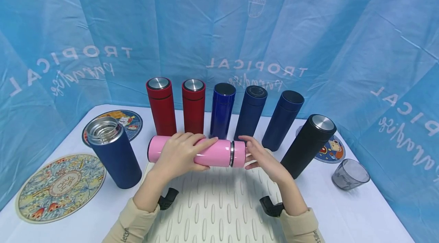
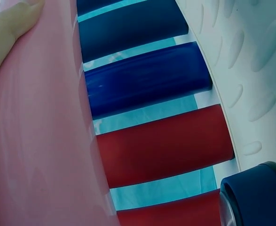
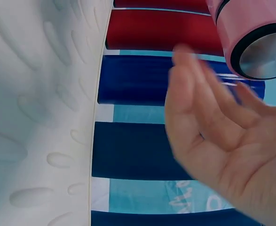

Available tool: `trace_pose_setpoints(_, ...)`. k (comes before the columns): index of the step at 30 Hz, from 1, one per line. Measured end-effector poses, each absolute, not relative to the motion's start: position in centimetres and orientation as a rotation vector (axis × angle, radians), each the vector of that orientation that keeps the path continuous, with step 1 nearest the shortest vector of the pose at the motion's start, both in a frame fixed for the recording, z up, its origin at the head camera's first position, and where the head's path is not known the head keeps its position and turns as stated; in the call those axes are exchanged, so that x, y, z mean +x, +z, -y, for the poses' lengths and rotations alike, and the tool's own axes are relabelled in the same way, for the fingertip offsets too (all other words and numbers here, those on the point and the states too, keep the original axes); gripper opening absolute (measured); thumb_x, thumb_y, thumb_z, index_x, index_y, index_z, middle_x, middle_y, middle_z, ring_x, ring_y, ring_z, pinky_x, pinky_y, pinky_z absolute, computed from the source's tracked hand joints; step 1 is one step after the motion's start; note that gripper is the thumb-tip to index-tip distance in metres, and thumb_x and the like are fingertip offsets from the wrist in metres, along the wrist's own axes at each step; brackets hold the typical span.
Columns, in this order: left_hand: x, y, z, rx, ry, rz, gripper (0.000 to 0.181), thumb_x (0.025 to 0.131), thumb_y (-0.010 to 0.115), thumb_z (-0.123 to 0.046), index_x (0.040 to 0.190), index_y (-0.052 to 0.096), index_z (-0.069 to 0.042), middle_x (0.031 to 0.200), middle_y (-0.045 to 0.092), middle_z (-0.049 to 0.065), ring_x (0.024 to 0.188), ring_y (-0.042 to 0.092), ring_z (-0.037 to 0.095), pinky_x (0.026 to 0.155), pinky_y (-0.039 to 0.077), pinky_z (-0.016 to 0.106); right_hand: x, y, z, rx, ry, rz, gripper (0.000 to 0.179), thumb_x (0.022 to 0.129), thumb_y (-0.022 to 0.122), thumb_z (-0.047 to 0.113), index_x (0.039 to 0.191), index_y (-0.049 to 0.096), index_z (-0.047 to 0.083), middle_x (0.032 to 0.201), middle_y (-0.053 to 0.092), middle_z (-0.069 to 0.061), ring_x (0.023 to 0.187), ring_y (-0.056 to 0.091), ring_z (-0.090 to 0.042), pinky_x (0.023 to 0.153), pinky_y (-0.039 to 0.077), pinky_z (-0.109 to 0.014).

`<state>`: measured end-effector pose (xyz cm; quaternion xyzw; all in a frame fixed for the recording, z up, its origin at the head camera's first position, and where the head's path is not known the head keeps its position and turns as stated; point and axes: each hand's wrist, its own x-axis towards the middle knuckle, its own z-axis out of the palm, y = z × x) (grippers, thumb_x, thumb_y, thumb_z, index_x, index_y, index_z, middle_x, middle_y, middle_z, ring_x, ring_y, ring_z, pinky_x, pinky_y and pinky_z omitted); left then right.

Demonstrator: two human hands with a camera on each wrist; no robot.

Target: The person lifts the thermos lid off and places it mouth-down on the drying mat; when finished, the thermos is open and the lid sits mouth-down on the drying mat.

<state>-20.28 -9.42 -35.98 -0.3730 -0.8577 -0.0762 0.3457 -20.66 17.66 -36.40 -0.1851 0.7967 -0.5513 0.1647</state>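
Observation:
My left hand (image 1: pixel 180 153) grips a glossy pink thermos (image 1: pixel 216 153) round its body and holds it sideways above the ribbed white mat. The thermos has its pink lid (image 1: pixel 239 154) on, pointing right, with a silver and black ring below it. Beside the lid end is my right hand (image 1: pixel 264 159), its fingers loosely bent with nothing in them. In the right wrist view these fingers (image 3: pixel 187 89) are apart from the lid's steel top (image 3: pixel 264 56). The left wrist view shows the left thumb lying along the pink body (image 2: pixel 39 122).
Behind stand two red thermoses (image 1: pixel 162 109) (image 1: pixel 193 109) and several blue ones (image 1: pixel 222 113). A lidless blue thermos (image 1: pixel 118 159) stands at left, a black one (image 1: pixel 306 147) at right. Beyond it are a grey glass (image 1: pixel 350 176) and a round coaster (image 1: pixel 330 149). Patterned mats (image 1: pixel 63 185) lie left.

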Motion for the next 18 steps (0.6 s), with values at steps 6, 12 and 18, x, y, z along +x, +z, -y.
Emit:
trace_pose_setpoints(6, -20.24, -36.04, 9.21, -0.977, -0.204, 2.218, 0.074, 0.054, 0.083, -0.050, 0.121, 0.060, -0.026, 0.098, 0.067, 0.004, 0.084, 0.063, 0.023, 0.072, 0.051, 0.041, -20.87, -36.49, -17.38, -0.439, -1.511, -2.258, 0.064, 0.097, 0.026, 0.052, 0.132, 0.039, 0.000, 0.090, 0.064, -0.010, 0.075, 0.065, -0.020, 0.067, 0.049, -0.029)
trace_pose_setpoints(12, -20.33, -36.07, 9.27, -0.969, -0.186, 2.215, 0.076, 0.054, 0.083, -0.052, 0.122, 0.060, -0.026, 0.098, 0.067, 0.004, 0.084, 0.064, 0.023, 0.072, 0.051, 0.040, -20.93, -36.57, -17.40, -0.464, -1.551, -2.217, 0.050, 0.096, 0.038, 0.043, 0.130, 0.039, 0.007, 0.106, 0.056, -0.013, 0.085, 0.061, -0.022, 0.074, 0.050, -0.031)
trace_pose_setpoints(18, -20.30, -35.98, 9.43, -0.963, -0.177, 2.227, 0.076, 0.054, 0.082, -0.052, 0.121, 0.060, -0.026, 0.098, 0.067, 0.004, 0.084, 0.064, 0.023, 0.073, 0.051, 0.041, -20.82, -36.70, -17.74, -0.579, -1.598, -2.189, 0.049, 0.093, 0.050, 0.032, 0.135, 0.033, 0.014, 0.125, 0.043, -0.016, 0.103, 0.053, -0.029, 0.082, 0.051, -0.040)
